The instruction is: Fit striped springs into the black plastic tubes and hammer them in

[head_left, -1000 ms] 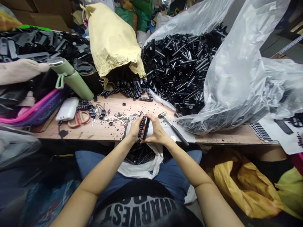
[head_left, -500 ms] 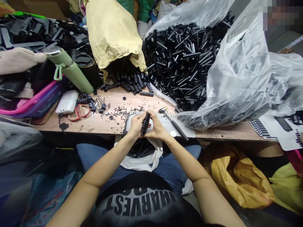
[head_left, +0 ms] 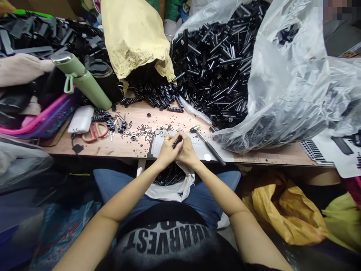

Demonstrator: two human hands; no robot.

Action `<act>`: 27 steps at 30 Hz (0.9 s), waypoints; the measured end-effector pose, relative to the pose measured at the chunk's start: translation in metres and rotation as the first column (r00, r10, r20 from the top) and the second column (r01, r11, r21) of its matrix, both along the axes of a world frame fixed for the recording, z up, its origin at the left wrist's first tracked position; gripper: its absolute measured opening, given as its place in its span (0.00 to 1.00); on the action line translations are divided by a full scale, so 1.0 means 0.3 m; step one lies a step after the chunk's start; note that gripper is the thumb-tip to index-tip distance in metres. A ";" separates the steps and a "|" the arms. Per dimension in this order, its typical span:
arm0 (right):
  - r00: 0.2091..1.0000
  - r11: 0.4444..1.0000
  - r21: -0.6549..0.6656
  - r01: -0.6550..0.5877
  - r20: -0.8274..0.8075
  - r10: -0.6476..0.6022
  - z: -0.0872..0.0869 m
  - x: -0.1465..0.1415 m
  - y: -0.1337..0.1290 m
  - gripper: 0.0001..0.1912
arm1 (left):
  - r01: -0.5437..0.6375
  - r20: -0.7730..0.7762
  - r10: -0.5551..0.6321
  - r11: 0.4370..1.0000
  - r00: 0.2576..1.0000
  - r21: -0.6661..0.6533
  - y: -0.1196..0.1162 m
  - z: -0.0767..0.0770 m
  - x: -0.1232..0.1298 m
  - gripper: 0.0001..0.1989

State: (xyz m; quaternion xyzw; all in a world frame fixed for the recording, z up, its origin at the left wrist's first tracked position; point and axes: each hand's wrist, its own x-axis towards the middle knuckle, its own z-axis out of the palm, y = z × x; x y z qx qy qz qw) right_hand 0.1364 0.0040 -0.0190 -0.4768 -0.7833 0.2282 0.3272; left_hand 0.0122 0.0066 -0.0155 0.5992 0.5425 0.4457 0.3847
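Both my hands meet over the front edge of the bench, closed around a dark bristled roller-like piece (head_left: 177,140). My left hand (head_left: 169,147) grips it from the left, a ring on one finger. My right hand (head_left: 186,150) wraps it from the right, hiding most of its length. Beneath them lies a pale mat (head_left: 160,145). Just right of my hands rests a hammer (head_left: 209,146) with a black handle. Below, a white bag (head_left: 169,194) on my lap holds similar black studded pieces (head_left: 170,176).
A clear plastic bag (head_left: 287,90) spills black tubes (head_left: 214,71) at the right. A yellow sack (head_left: 135,37) holds studded rollers (head_left: 163,96). Left stand a green flask (head_left: 84,82), red-handled scissors (head_left: 97,131), a white power bank (head_left: 81,119) and a pink basket (head_left: 42,118). Tiny black bits litter the bench.
My hands have closed further around the black piece, which was mostly visible before and is now largely covered. My right fingers have folded in over it.
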 end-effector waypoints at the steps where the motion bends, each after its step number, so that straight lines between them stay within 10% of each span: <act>1: 0.999 1.000 -0.008 0.020 0.050 -0.019 -0.011 0.006 -0.003 0.46 | 0.032 -0.173 -0.014 0.994 0.985 0.105 -0.006 -0.024 0.001 0.22; 5: 0.928 0.982 0.013 0.187 0.327 -0.181 -0.008 0.123 -0.012 0.42 | 0.290 -0.595 -0.098 0.928 0.797 0.236 -0.011 -0.087 -0.018 0.21; 10: 0.594 0.805 0.063 0.590 0.641 -0.486 0.065 0.336 -0.027 0.16 | 0.438 -0.772 -0.086 0.860 0.630 0.261 0.001 -0.090 -0.074 0.19; 15: 0.760 0.846 -0.142 0.514 0.532 -0.373 0.113 0.328 -0.149 0.18 | 0.429 -0.783 -0.055 0.859 0.619 0.279 0.006 -0.083 -0.095 0.21; 20: 0.764 0.839 -0.278 0.468 0.604 -0.226 0.140 0.266 -0.242 0.17 | 0.407 -0.772 -0.101 0.888 0.627 0.215 -0.022 -0.080 -0.050 0.23; 27: 0.919 0.938 -0.174 0.299 0.317 -0.234 0.246 0.142 -0.250 0.21 | 0.378 -0.819 -0.066 0.906 0.570 0.190 -0.089 -0.099 0.060 0.38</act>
